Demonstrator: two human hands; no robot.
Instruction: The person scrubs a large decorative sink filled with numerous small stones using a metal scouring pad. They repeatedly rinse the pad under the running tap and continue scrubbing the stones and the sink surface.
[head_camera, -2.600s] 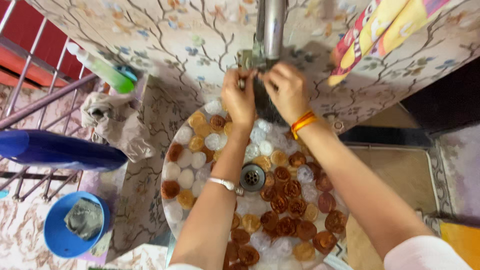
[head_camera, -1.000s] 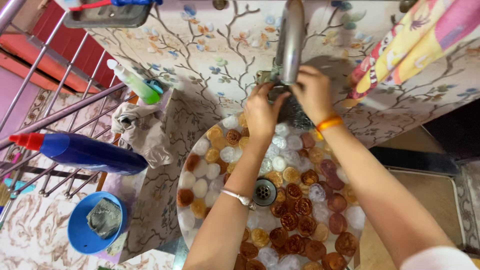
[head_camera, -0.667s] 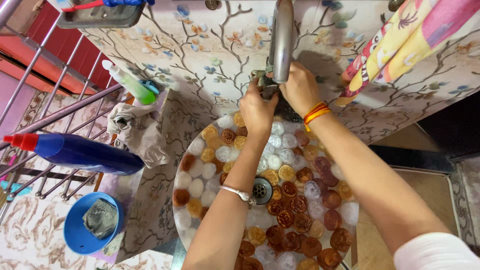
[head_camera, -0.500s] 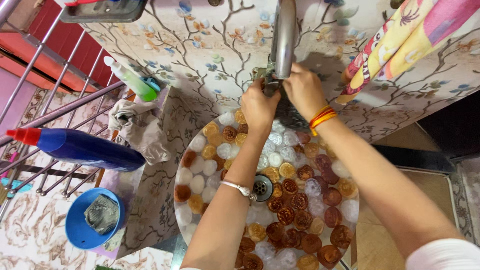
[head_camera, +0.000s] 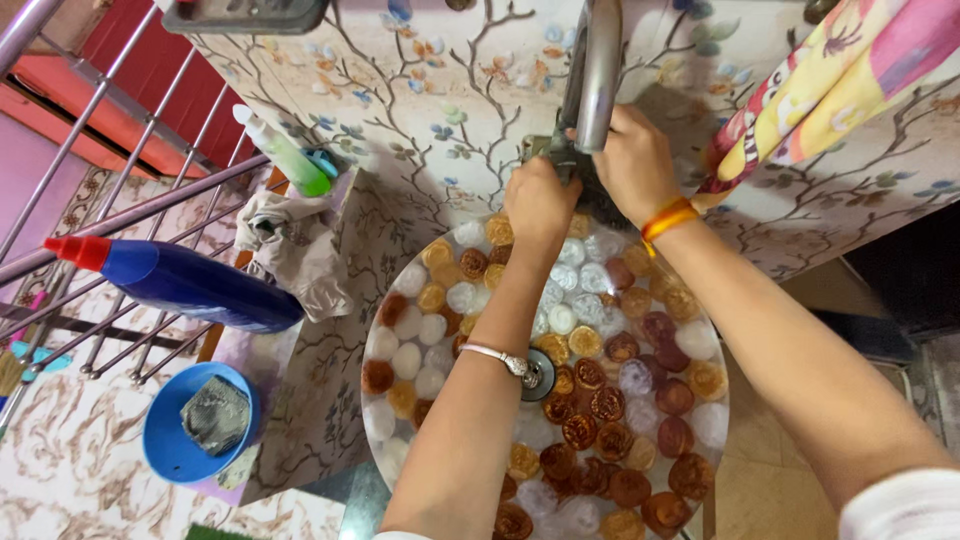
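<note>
Both hands' fingers clenched on dark scrubber (head_camera: 590, 195) at tap (head_camera: 597, 70) base.

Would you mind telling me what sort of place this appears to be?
Probably a home washbasin corner beside a stair railing. A round patterned basin sits under a metal tap on a floral-tiled wall, with a blue cleaner bottle nearby. Both hands, left hand and right hand, work at the tap.

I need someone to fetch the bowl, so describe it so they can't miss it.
Start at the round sink patterned with amber and white discs, then look down to its left, past the tiled counter side. The bowl sits low there: small, round, bright blue, with a crumpled grey scrubber inside, unlike the long blue bottle above it.
</note>
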